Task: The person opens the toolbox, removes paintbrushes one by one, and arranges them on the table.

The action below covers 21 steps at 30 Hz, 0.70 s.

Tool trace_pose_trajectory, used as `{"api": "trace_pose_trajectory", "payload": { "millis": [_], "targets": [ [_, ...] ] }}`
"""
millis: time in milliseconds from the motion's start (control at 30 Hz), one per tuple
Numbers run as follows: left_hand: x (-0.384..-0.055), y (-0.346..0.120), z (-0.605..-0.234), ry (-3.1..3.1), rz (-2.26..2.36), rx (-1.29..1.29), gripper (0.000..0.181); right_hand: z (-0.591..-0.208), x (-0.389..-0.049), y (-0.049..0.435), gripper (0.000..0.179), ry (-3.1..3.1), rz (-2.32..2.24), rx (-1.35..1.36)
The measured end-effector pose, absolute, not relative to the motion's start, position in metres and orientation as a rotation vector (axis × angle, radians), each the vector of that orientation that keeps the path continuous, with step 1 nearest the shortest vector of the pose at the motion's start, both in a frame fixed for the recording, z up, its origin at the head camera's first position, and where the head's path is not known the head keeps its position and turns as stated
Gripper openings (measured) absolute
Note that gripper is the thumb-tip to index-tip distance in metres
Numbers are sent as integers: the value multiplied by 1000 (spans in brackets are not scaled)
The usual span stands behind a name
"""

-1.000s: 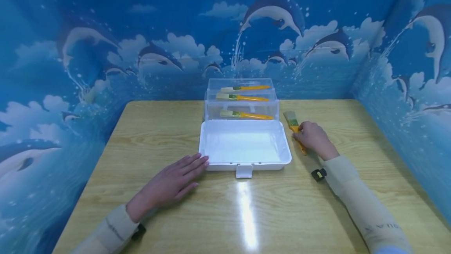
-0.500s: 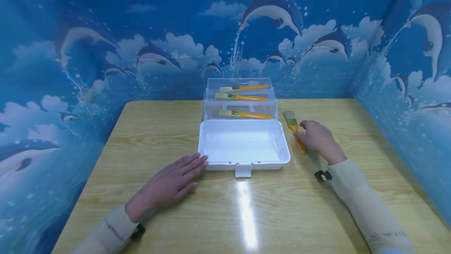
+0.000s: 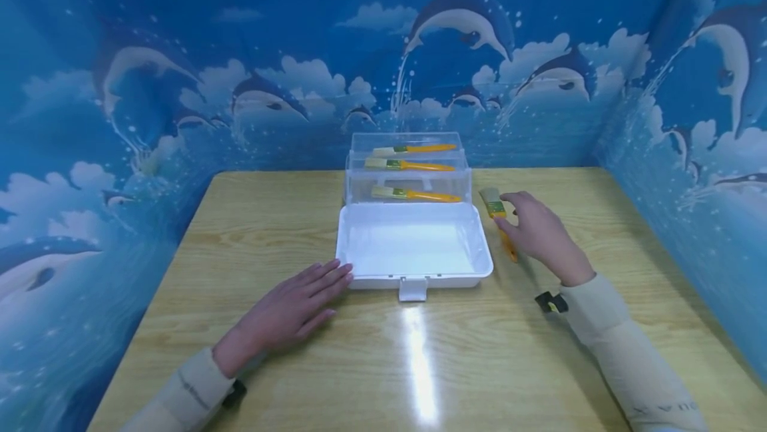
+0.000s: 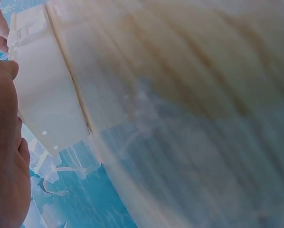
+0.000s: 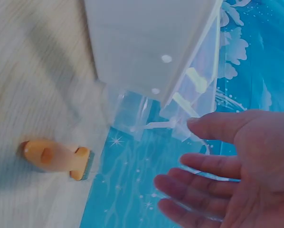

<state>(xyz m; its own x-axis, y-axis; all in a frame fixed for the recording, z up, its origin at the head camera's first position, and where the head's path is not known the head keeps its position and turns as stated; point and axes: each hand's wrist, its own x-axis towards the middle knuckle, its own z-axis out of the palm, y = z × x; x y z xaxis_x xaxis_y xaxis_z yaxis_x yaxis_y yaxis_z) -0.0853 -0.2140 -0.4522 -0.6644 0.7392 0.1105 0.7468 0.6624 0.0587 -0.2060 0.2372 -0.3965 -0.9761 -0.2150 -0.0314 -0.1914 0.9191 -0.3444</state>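
Brush (image 3: 495, 207) lies on the bench (image 3: 252, 239) just beside the white box (image 3: 413, 245), at its three o'clock, bristles pointing toward eleven. The right hand (image 3: 540, 235), released, hovers near the handle; the left hand (image 3: 286, 312), also released, touches the box's eight-o'clock corner with straight fingers. Three other brushes (image 3: 422, 195) rest in clear trays (image 3: 359, 186) at twelve.

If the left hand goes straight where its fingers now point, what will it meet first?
Probably the white rectangular plastic box, at its near left corner. The left hand may be touching it; depth is unclear.
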Motion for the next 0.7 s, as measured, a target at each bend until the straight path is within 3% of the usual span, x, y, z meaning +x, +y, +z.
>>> {"api": "trace_pose_trajectory", "payload": {
  "millis": [700],
  "targets": [
    [-85,-214,-453,-2797,-148,-1243,64,-365,-193,203,43,2928,-557,-891]
  ]
}}
